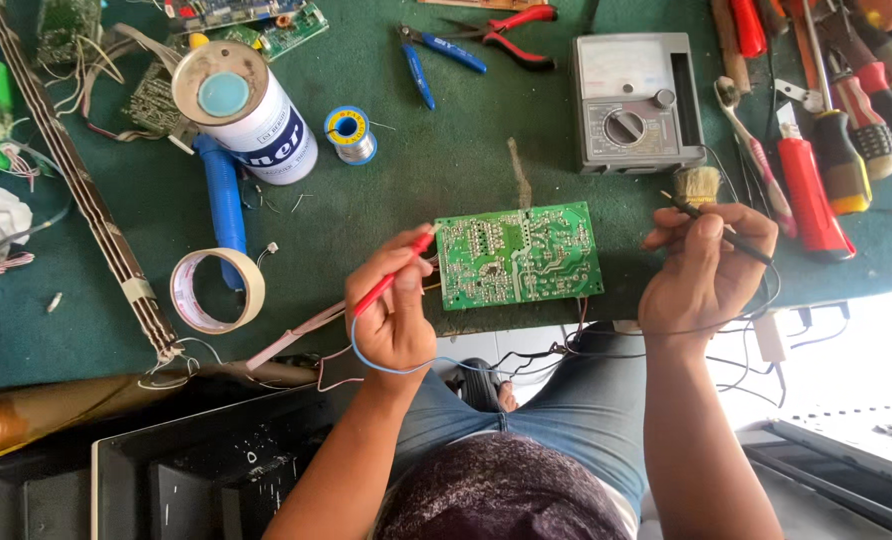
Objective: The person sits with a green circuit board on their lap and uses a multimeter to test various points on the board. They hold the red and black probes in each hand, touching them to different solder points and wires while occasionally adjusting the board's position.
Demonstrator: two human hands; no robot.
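On green felt mat: L hand grips red probe, R hand black probe.

One camera on the person's head looks straight down, close (arm's reach) above the green table.

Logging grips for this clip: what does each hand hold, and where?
Left hand grips the red probe along its handle; right hand pinches the black probe mid-shaft.

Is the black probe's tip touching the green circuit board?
No, the right hand holds the black probe off the circuit board.
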